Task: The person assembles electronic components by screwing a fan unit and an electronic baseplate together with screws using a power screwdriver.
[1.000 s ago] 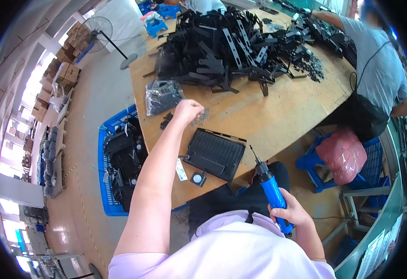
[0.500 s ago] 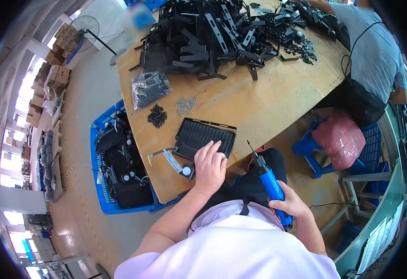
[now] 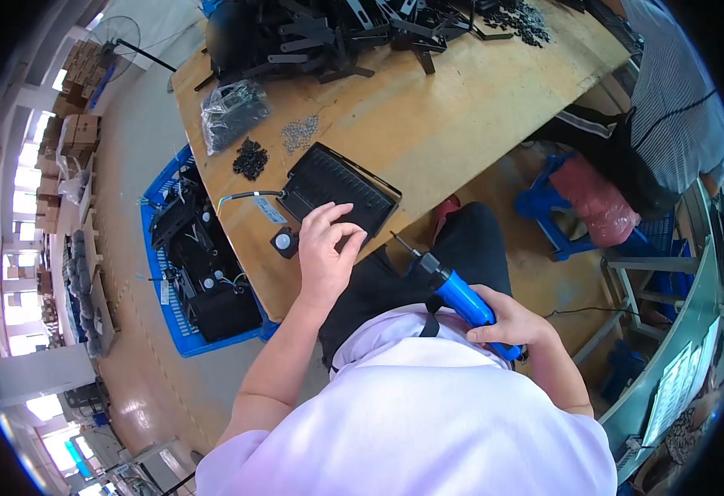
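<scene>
My right hand (image 3: 506, 318) is wrapped round a blue electric screwdriver (image 3: 465, 299), held over my lap with its bit pointing up and left. On the near edge of the table lies a black ribbed housing (image 3: 337, 192), which looks like a lamp body, with a short cable and a white label (image 3: 269, 210) at its left. My left hand (image 3: 327, 248) is over the housing's near left corner, fingers bent and thumb apart from them. A small black part with a round white face (image 3: 283, 241) sits just left of that hand.
Black screws (image 3: 250, 159), silver screws (image 3: 299, 132) and a plastic bag of dark parts (image 3: 234, 114) lie beyond the housing. Black brackets (image 3: 312, 41) are heaped at the back. A blue crate (image 3: 181, 335) of housings stands at left; a person (image 3: 676, 124) sits at right.
My left hand has risen from lying flat on the housing, its fingers now bent. The housing sits turned differently. My right hand still holds the screwdriver, now tilted further left. The view has shifted.
</scene>
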